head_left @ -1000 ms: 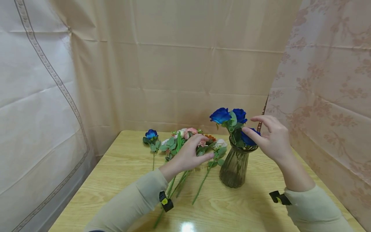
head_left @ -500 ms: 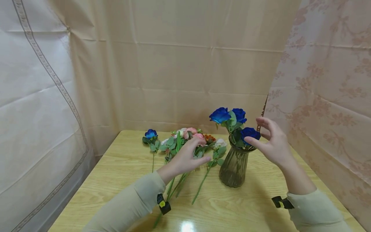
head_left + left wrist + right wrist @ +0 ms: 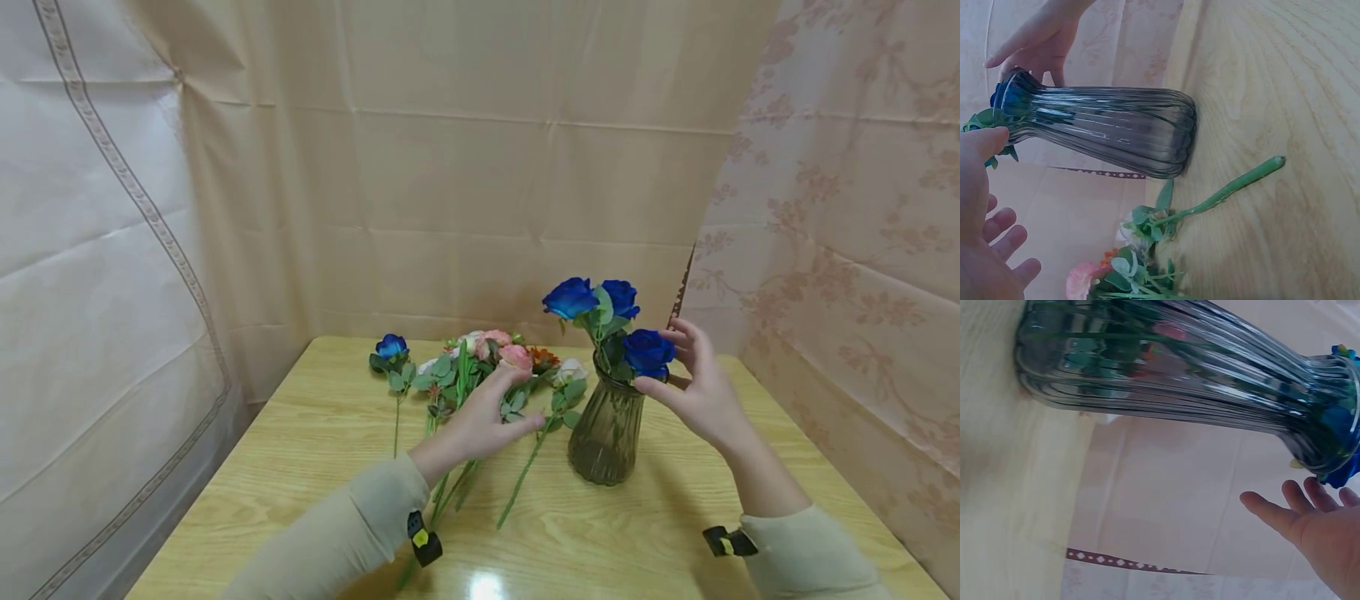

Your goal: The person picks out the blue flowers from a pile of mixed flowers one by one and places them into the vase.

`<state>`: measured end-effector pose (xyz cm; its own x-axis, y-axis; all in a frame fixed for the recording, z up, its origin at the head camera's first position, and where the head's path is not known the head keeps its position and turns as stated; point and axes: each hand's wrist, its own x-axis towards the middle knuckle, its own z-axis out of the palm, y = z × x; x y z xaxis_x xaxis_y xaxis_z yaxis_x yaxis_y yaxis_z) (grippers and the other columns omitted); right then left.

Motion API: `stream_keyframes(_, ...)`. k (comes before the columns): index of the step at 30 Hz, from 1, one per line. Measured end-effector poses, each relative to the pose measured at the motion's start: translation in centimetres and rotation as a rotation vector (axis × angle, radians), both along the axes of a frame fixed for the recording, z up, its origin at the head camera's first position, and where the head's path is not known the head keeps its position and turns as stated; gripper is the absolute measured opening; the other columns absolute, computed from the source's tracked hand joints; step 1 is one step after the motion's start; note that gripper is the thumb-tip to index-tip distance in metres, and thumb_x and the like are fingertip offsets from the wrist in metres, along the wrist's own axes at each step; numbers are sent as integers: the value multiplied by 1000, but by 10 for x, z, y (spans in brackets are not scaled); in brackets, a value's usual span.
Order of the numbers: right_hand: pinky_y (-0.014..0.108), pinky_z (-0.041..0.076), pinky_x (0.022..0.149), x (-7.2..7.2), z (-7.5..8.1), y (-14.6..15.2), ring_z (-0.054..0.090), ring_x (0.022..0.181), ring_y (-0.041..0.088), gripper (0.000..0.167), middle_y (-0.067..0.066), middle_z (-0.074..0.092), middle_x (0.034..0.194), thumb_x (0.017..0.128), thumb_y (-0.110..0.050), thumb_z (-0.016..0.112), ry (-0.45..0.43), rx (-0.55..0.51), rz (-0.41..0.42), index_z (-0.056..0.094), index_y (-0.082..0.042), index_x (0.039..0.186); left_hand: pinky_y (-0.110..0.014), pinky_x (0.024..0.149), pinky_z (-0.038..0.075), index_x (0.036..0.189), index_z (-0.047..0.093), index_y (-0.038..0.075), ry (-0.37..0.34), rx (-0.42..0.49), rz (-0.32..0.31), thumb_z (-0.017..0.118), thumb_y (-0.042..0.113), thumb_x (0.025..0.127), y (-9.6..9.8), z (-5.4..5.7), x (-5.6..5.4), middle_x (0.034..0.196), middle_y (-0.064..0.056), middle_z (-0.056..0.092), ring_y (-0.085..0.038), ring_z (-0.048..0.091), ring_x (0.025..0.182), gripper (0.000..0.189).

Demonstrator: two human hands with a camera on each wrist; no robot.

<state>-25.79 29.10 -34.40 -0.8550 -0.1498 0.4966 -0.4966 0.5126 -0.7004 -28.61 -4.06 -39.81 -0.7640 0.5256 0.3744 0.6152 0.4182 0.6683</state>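
A smoky ribbed glass vase [image 3: 606, 437] stands upright on the table, holding blue roses. Two of them, a left rose [image 3: 567, 298] and a right rose [image 3: 620, 298], rise above the neck. A third blue rose [image 3: 647, 353] sits low at the rim. Around its right side my right hand [image 3: 708, 396] is spread, thumb below the bloom; whether it touches is unclear. In the right wrist view, this hand's fingers [image 3: 1266, 509] are extended beside the vase mouth. My left hand [image 3: 483, 421] hovers left of the vase, over the lying flowers, holding nothing, with thumb and fingers apart.
Pink flowers [image 3: 516, 357] and orange flowers [image 3: 543, 358] lie in a pile left of the vase, stems toward me. A white rose [image 3: 570, 372] lies between pile and vase. Another blue rose [image 3: 392, 347] lies at the far left. Curtains [image 3: 480, 183] surround the wooden table [image 3: 300, 467].
My right hand has shifted slightly right and down, its fingers lowering beside the low blue rose, which shows more fully now. The left hand has barely moved. The vase stays in place.
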Motion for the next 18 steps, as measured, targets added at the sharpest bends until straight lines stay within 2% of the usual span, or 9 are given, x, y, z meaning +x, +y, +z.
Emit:
stream_keyframes(6,68,41,98,-2,-13,5,34,139,52,97,26,23,159,95,-16,75,-72,-17,21,5,-15,164,-45,111,39,154,41,17,-11,-6,-11,70,47,95,2,-6,-1,152,-2,46,-19,42,140,72)
stream_keyframes(11,71,40,97,-5,-23,8,33,139,54,96,30,26,157,97,-17,73,-108,-27,48,4,-13,164,-46,111,39,156,38,19,-39,-24,-6,69,50,95,2,-10,2,154,0,43,-19,42,141,75)
stream_keyframes(15,68,40,100,-8,-33,9,33,141,51,95,24,27,159,95,-19,75,-122,-7,64,10,-16,164,-46,110,41,155,39,18,-43,-36,0,69,52,95,2,-12,4,153,0,43,-20,42,140,75)
stream_keyframes(18,68,37,104,-10,-39,8,36,141,46,96,19,32,159,93,-23,79,-131,21,62,15,-20,165,-45,110,41,155,40,17,-44,-41,-4,69,53,95,2,-13,4,153,-1,43,-20,42,140,75)
